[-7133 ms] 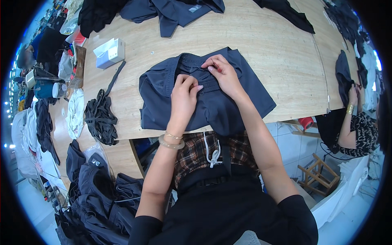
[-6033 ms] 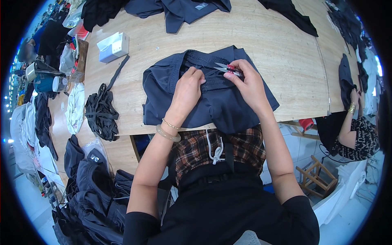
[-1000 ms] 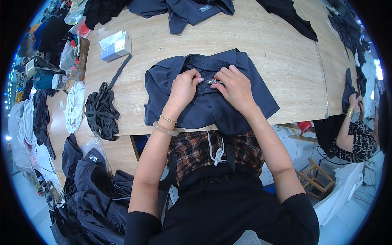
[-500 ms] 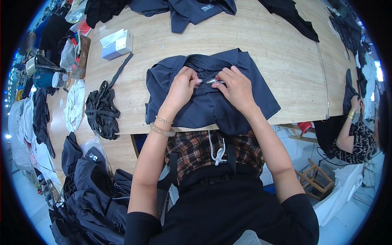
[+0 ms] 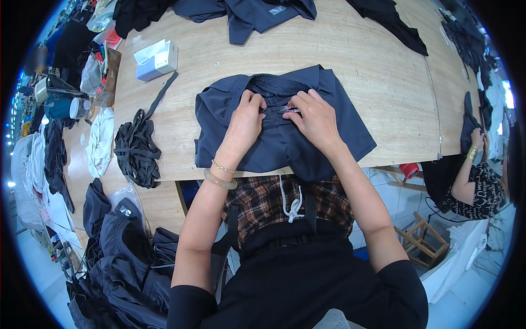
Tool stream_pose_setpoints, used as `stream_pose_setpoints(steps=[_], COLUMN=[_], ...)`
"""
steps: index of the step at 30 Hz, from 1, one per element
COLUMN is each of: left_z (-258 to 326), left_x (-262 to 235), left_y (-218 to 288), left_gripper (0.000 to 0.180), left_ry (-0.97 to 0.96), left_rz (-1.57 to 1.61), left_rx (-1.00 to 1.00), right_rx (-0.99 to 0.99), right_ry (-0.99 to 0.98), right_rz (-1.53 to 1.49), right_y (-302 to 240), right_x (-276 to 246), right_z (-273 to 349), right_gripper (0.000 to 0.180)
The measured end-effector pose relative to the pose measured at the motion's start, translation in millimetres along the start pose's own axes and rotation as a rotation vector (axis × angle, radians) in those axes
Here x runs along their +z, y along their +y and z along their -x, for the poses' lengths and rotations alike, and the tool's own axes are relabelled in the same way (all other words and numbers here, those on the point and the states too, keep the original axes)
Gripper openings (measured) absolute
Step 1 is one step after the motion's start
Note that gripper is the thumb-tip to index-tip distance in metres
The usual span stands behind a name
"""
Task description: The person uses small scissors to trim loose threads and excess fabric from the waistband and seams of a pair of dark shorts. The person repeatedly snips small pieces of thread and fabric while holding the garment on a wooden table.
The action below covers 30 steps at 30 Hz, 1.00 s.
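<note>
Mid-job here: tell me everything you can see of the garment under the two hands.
The garment is dark blue-grey, of smooth-looking cloth, with a gathered, elastic-looking waistband. It lies creased on the wooden table, its waist opening partly spread; one fold reaches past the table's near edge. The left hand is at the waistband, though its exact pinch is hidden. The right hand is there too, holding small scissors.
</note>
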State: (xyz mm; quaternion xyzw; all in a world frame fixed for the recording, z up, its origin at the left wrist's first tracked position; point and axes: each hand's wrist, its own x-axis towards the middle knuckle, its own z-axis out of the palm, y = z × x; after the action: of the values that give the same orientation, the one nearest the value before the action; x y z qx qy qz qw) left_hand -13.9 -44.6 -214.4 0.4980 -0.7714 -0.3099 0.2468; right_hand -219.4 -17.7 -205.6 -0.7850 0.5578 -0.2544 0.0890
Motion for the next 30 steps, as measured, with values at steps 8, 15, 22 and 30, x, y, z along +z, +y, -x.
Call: stream_pose_setpoints(steps=[8,15,22,30], left_z=[1,-1,-7,-6], left_x=[13,13,12,15], left_y=[10,7,21,17], left_gripper=[0.018,0.016,0.043,0.030], left_ry=[0.050,0.151,0.121,0.117], left_rz=[-0.106,-0.095,-0.129,-0.090], left_rx=[-0.093,-0.042,-0.196,-0.186], right_rx=[0.009,0.008,-0.010,-0.037], right_ry=[0.003,-0.014,-0.012,-0.026], right_rz=[0.020,0.002,-0.041,-0.005], right_y=[0,1,-4,-4], right_x=[1,0,-7,-22], right_z=[0,1,6,16], right_gripper=[0.025,0.024,0.023,0.026])
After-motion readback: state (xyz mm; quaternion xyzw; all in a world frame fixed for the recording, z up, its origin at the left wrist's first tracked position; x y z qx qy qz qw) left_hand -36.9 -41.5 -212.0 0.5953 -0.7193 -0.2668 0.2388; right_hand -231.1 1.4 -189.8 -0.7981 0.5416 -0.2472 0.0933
